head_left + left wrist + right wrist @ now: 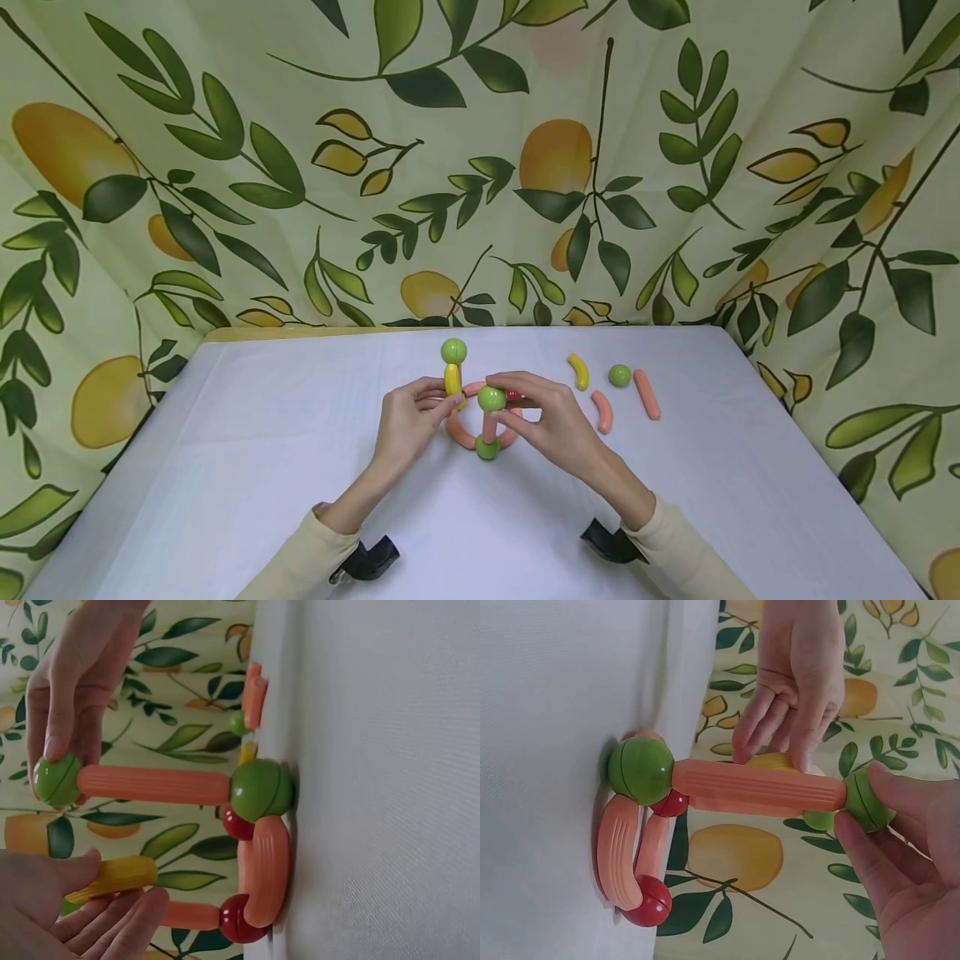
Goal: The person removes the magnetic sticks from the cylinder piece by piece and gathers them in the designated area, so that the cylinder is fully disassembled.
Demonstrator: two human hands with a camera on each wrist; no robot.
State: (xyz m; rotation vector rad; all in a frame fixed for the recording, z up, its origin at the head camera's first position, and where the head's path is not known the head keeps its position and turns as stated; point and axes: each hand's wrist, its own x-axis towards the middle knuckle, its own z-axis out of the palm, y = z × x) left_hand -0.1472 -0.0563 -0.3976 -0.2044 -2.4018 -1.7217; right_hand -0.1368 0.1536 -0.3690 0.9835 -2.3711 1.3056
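My left hand (408, 421) pinches a yellow curved stick (120, 879) between thumb and fingers. My right hand (558, 421) grips a green ball (866, 799) atop an upright straight orange stick (757, 786). That stick's lower end joins another green ball (261, 789) resting on the cloth. From there, curved orange sticks (619, 851) and red balls (652, 901) form a ring on the table. A second straight orange stick (191, 915) rises from a red ball (234, 919). Beyond the left fingers, one more green ball (453, 351) sits high; its joint with the yellow stick is unclear.
On the white-covered table (247, 467), to the right, lie a loose yellow curved stick (578, 372), a green ball (619, 375), an orange curved stick (602, 412) and an orange straight stick (647, 394). A leaf-and-fruit patterned curtain (480, 125) surrounds the table.
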